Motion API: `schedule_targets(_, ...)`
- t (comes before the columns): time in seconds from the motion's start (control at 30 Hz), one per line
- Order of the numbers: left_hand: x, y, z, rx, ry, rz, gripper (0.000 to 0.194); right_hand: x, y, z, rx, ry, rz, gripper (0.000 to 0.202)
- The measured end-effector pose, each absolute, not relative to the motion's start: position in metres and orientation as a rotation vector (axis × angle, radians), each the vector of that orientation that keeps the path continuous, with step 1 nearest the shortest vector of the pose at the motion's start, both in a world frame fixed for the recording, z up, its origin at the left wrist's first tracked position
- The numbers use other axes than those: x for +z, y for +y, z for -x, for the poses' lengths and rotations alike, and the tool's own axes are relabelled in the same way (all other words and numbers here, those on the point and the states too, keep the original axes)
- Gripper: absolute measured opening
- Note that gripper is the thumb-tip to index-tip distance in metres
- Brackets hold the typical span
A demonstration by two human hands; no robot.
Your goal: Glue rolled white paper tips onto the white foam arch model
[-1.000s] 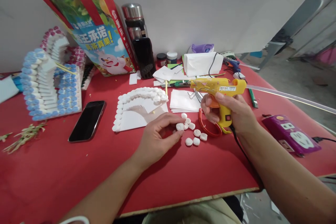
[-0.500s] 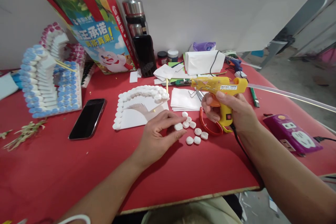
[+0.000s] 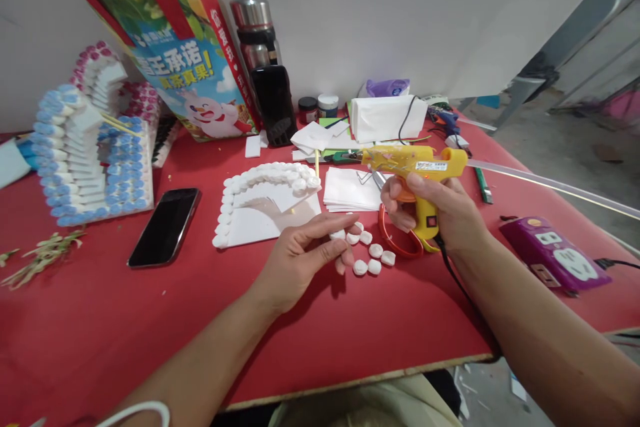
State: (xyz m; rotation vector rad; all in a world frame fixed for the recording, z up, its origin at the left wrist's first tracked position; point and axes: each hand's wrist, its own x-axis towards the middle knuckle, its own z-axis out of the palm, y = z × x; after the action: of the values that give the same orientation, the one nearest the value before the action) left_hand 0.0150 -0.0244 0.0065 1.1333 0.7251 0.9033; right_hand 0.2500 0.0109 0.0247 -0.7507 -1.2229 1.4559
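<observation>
My right hand point(image 3: 440, 203) is wrapped round the handle of a yellow hot glue gun point(image 3: 425, 163), with a clear glue stick point(image 3: 540, 181) out of its back. My left hand point(image 3: 310, 243) is closed, a small white puffy piece point(image 3: 338, 235) between its fingers and partly hidden by them. Several more white pieces point(image 3: 375, 251) lie on the table just right of that hand. Beyond the left hand rests a white board point(image 3: 255, 217), edged along its left and top with a curved row of the same pieces.
Red-handled scissors point(image 3: 400, 240) lie under the glue gun. On the red table point(image 3: 200, 327) are a phone point(image 3: 164, 225), white paper point(image 3: 350, 188), a purple power strip point(image 3: 555, 253) and a blue-and-white decorated model point(image 3: 90, 160). A shopping bag point(image 3: 200, 73) and a flask point(image 3: 254, 30) stand behind.
My left fingers have come together round a white piece and lifted slightly. The glue gun in my right hand has barely moved.
</observation>
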Motion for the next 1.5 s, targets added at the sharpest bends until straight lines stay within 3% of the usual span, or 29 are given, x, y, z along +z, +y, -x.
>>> schedule_targets(0.17,0.007,-0.024,-0.016,0.894,0.622,-0.717,0.039,0.027,0.01,-0.25,1.469,-1.222,0.778,0.025)
schedule_targets(0.7,0.01,-0.017,-0.017,0.826,0.623,-0.221,0.024,0.026,0.01,-0.251,1.48,-1.206,0.795,0.025)
schedule_targets(1.0,0.004,-0.016,-0.017,0.875,0.621,-0.345,0.016,0.026,0.01,-0.251,1.477,-1.237,0.803,0.026)
schedule_targets(1.37,-0.002,-0.012,-0.013,0.937,0.655,-0.503,0.037,0.026,-0.011,-0.254,1.486,-1.27,0.894,0.026)
schedule_targets(1.5,-0.003,-0.011,-0.014,0.96,0.689,-0.508,0.028,0.015,-0.017,-0.257,1.501,-1.343,0.874,0.029)
